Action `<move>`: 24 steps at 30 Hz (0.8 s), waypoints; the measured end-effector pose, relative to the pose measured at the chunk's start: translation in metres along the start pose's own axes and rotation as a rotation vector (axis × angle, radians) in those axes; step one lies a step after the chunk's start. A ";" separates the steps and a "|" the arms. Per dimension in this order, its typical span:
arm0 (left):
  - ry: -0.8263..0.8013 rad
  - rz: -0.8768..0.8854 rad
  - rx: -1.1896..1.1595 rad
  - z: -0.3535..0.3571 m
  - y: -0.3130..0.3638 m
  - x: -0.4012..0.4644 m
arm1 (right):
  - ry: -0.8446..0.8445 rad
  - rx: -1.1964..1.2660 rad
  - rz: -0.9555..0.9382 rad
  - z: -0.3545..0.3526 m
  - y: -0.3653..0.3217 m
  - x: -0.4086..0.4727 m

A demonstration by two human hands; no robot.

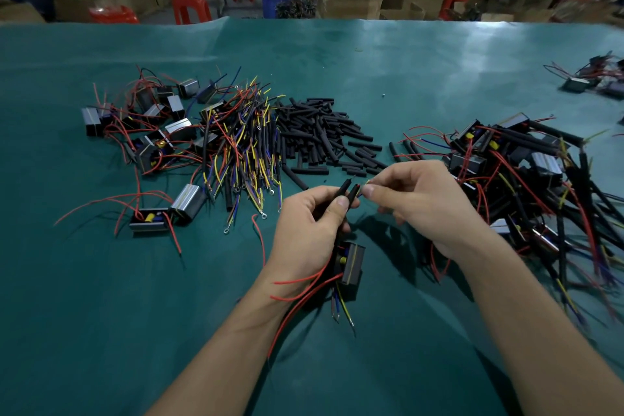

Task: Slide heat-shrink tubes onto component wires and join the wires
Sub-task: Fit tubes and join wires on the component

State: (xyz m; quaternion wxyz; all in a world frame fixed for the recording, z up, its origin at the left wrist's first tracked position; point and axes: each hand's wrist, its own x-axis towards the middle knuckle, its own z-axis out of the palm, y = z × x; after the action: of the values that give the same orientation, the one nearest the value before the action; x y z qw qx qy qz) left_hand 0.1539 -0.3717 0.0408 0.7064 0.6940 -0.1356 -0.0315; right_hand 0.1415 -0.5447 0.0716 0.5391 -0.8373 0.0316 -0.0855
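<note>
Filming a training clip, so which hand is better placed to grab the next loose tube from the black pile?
Probably the right hand: it pinches only a wire end, while the left hand grips two tubes.

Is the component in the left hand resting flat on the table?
No. The left hand grips its tubed wires, and the component hangs below the hand, above the green mat.

You have one view only, a wide-angle camera on your head, looking forward and down onto the green table mat (405,54). It sits close above the mat's near edge, so your forearms enter from the bottom. Beyond the mat's far edge it takes in the workshop floor with red stools (190,5).
</note>
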 end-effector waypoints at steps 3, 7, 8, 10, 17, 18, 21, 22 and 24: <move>0.007 -0.016 0.004 0.001 0.001 0.000 | -0.005 0.120 0.092 -0.003 -0.002 -0.001; 0.016 -0.038 -0.009 0.002 0.001 0.000 | 0.041 0.120 0.130 -0.001 -0.007 -0.002; 0.017 -0.038 -0.009 0.002 0.001 0.000 | 0.056 0.108 0.132 0.001 -0.009 -0.003; 0.024 -0.038 -0.011 0.002 0.000 0.001 | 0.067 0.137 0.169 0.005 -0.011 -0.003; 0.045 -0.027 0.002 0.002 -0.001 0.000 | 0.065 0.335 0.269 0.010 -0.012 -0.002; 0.046 -0.023 0.002 0.002 0.000 0.000 | 0.069 0.307 0.243 0.011 -0.012 -0.003; 0.044 -0.017 0.006 0.002 -0.001 0.000 | 0.070 0.181 0.119 0.011 -0.013 -0.005; 0.044 -0.015 0.012 0.002 -0.001 0.000 | 0.078 0.118 0.063 0.010 -0.012 -0.005; 0.049 -0.010 0.035 0.003 -0.002 0.000 | 0.112 -0.039 -0.058 0.006 -0.011 -0.005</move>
State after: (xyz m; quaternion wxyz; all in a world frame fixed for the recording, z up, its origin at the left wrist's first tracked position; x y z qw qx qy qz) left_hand 0.1536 -0.3747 0.0392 0.6971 0.7075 -0.1153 -0.0159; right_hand 0.1376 -0.5335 0.0786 0.5172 -0.8422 0.0390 -0.1471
